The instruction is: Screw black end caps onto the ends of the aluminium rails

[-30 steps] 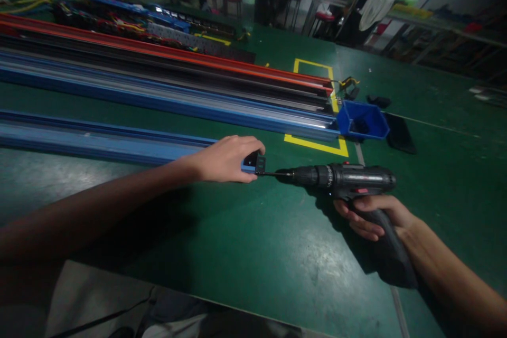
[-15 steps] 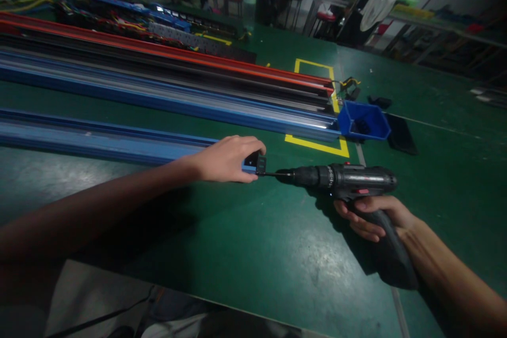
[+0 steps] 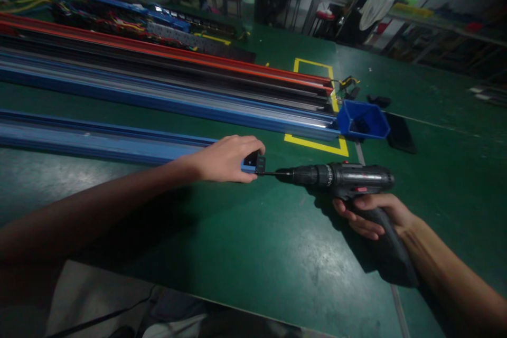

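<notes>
The bit (image 3: 275, 173) meets the black end piece (image 3: 260, 163) close to its lower edge, so a drill (image 3: 356, 177) tipped off line could make it skid sideways. The left thumb sits just beside that contact (a poor place for a slip), and a twist under power might nip it. If the left grip slackens, the push could also slide the blue rail (image 3: 119, 140) back or turn it on the table (image 3: 253, 243).

The hands are well apart: the left hand (image 3: 225, 158) is clamped around the rail's end, and the right hand (image 3: 392, 211) is wrapped around the drill's handle; whether the trigger is pressed I cannot tell. The end piece lies at 3 o'clock of the left hand and 10 o'clock of the right, with the rail running off toward 9 o'clock. The blue bin (image 3: 345, 119) stands at 12 o'clock of the right hand
</notes>
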